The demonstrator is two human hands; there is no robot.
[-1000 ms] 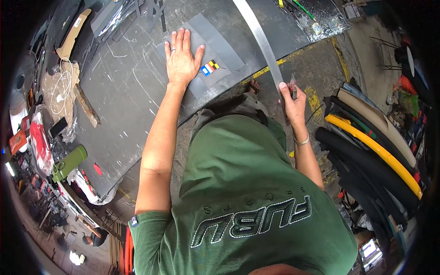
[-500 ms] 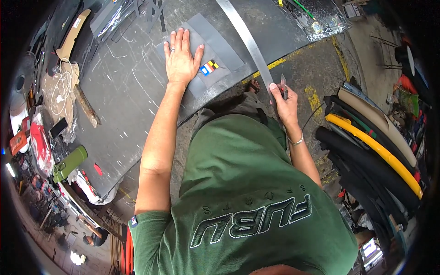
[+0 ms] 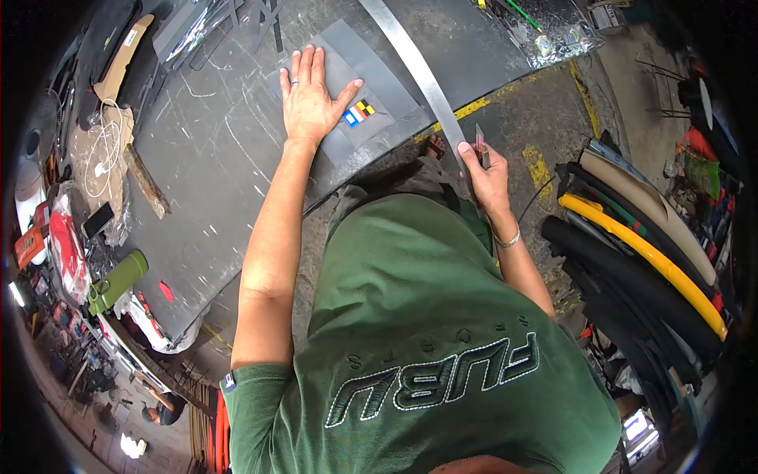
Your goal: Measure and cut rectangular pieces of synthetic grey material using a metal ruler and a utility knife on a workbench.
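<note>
My left hand (image 3: 310, 101) lies flat with spread fingers on a smaller grey sheet (image 3: 371, 136). That piece rests on a larger grey sheet (image 3: 379, 77) near the table's front edge and bears a patch of coloured squares (image 3: 358, 114) beside my thumb. In my right hand (image 3: 488, 175), past the table edge, are the near end of a long metal ruler (image 3: 418, 63) and a utility knife (image 3: 479, 146) whose blade points away from me. The ruler's far part reaches over the table, to the right of the sheets.
The dark worktable (image 3: 197, 166) has scratches all over. At its left are a wooden stick (image 3: 148, 180), a phone (image 3: 99, 220), a green cylindrical case (image 3: 122, 278) and a white cable (image 3: 101, 169). Rolls of material, one yellow (image 3: 643, 261), stand at the right. Dark strips (image 3: 264, 20) lie at the back.
The ruler and my right hand have shifted slightly to the left, nearer the sheets. My left hand stays flat on the smaller sheet, its thumb spread a bit wider.
</note>
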